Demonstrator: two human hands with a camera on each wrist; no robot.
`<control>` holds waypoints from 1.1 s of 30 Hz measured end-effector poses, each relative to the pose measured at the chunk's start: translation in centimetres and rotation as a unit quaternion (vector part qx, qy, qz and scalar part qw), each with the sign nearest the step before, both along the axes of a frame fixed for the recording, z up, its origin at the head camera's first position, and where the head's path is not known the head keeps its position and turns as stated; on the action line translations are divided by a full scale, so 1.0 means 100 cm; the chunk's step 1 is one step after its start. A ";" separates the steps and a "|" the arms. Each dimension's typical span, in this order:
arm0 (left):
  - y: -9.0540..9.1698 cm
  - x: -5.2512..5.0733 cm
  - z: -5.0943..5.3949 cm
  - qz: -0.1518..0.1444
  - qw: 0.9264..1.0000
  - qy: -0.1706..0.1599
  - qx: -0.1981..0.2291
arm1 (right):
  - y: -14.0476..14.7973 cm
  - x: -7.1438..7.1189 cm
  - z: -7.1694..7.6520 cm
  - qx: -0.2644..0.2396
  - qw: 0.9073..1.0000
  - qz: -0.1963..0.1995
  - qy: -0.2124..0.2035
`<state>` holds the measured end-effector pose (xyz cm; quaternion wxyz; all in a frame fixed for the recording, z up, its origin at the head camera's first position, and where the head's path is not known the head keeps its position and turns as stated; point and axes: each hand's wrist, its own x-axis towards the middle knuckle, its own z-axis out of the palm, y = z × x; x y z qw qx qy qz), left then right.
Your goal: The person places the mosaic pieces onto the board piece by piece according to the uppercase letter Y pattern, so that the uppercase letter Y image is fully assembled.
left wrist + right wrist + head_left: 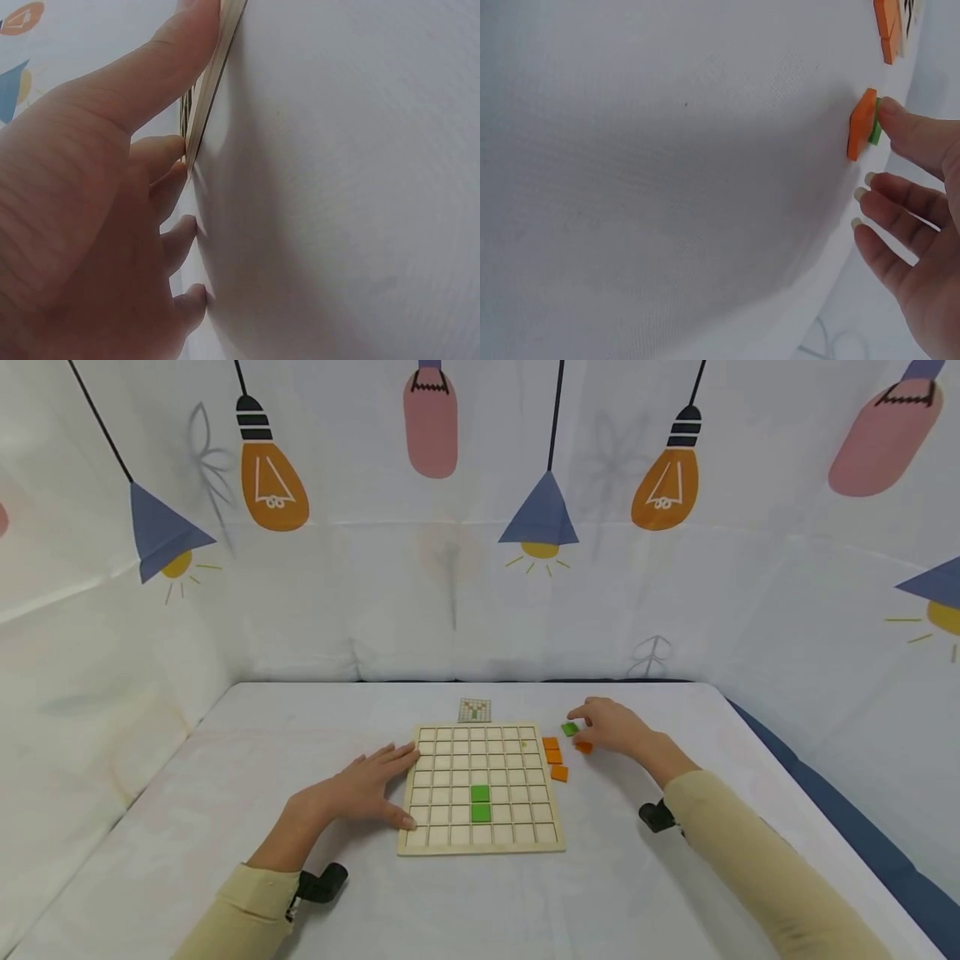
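Note:
A wooden grid board (442,785) lies on the table, with two green tiles (480,812) in one column. Its left edge is touched by the spread fingers and thumb of my left hand (360,789); the left wrist view shows that hand (97,195) at the board's edge (214,82). Right of the board, my right hand (611,727) is over a green tile (570,729) and an orange tile (584,748). In the right wrist view the hand (922,217) has its fingers apart, the thumb near the green tile (876,124) behind the orange tile (861,126).
Several orange tiles (559,773) lie along the board's right side. A small pattern card (475,710) is at the board's far edge. The white table (300,710) meets a printed cloth backdrop (405,602) behind it.

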<state>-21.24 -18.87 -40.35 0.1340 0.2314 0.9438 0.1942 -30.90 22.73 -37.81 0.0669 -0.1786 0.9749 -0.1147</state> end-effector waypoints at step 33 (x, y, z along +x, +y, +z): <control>-0.003 0.002 0.001 -0.001 1.000 0.003 0.007 | -0.006 -0.006 -0.006 0.017 0.999 0.020 0.023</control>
